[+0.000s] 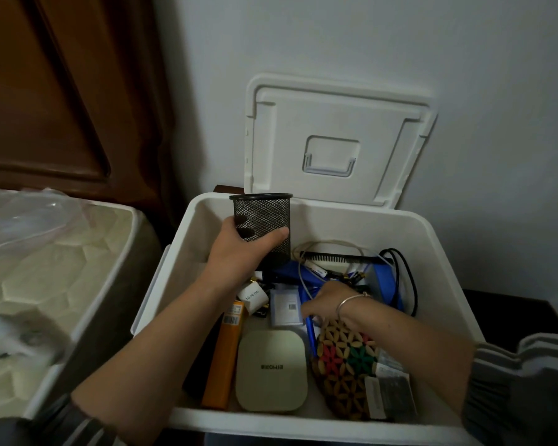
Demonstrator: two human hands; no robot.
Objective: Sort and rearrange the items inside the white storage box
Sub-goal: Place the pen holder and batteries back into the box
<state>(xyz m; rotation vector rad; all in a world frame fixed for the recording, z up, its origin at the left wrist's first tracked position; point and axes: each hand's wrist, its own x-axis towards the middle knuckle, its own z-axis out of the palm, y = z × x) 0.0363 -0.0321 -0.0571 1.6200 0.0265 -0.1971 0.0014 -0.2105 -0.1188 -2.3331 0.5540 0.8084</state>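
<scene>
A person's left hand (pixel 239 243) wraps fingers and thumb round an upright black mesh cup (pixel 264 217), held at the back left of the open white box (pixel 400 226). The right hand (pixel 327 302) reaches into clutter mid-box, fingers bent above a blue pen (pixel 310 333); whether it grips anything cannot be told.

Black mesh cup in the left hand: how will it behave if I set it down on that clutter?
Probably light: the mesh cup is see-through wire and looks empty, and the left hand holds it alone. Likely stiff, with a solid rim. It is taller than wide, so set on uneven things like the black comb it may tip and roll.
</scene>
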